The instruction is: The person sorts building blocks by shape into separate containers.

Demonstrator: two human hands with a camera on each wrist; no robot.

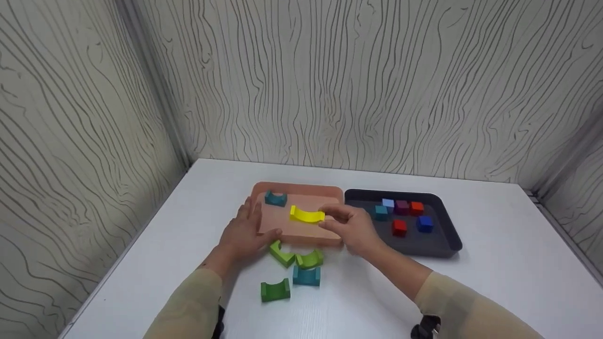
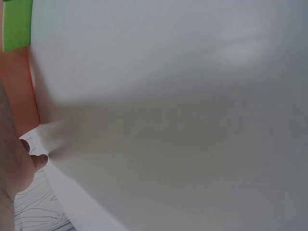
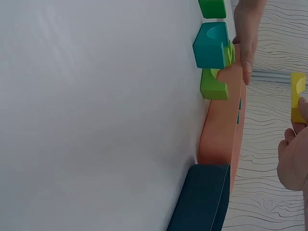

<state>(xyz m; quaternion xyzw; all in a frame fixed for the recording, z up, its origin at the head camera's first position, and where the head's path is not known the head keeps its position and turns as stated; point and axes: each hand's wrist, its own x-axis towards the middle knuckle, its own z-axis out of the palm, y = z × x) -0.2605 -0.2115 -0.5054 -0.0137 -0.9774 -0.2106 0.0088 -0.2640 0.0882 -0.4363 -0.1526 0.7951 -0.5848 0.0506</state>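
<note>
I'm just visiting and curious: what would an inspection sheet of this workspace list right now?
Surface: white table, bare toward the edges.
Job's things: yellow arch block over the pink tray; teal arch block on that tray.
Clutter: two green arch blocks, one teal and one more green on the table in front of the tray; black tray holding coloured cubes.
Grips: right hand pinches the yellow block's end; left hand rests flat on the pink tray's left edge.
Cables: nothing seen.
Surroundings: walls with a wavy line pattern.
</note>
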